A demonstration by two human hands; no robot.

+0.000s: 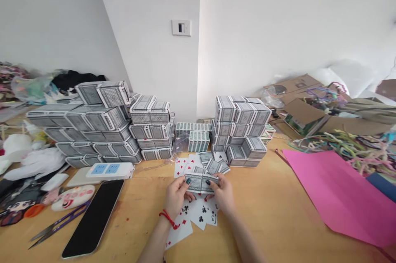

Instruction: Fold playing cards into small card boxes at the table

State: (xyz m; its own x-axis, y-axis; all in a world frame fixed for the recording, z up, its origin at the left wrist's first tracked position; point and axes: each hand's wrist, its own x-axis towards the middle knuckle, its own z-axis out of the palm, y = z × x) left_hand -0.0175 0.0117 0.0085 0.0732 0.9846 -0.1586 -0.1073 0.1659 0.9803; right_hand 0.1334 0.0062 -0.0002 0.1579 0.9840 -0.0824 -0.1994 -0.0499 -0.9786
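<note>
Both of my hands grip a pair of grey-backed playing cards (194,183) set side by side, backs facing me. My left hand (175,197), with a red cord on the wrist, pinches the left end, thumb on top. At the right end, my right hand (224,195) pinches with its thumb on the card back. Loose face-up cards (200,212) lie on the table beneath and between my wrists, clubs and diamonds among them. Just beyond my fingers is a small heap of loose cards (213,167), some face down, others showing red pips. Fingers under the held cards are partly hidden.
Stacked grey card blocks (102,131) rise at the left, with another stack (241,126) behind right and green-patterned blocks (198,141) between. At left lie a black phone (94,217), scissors (58,225) and a power strip (109,170). Pink paper (340,197) covers the right side.
</note>
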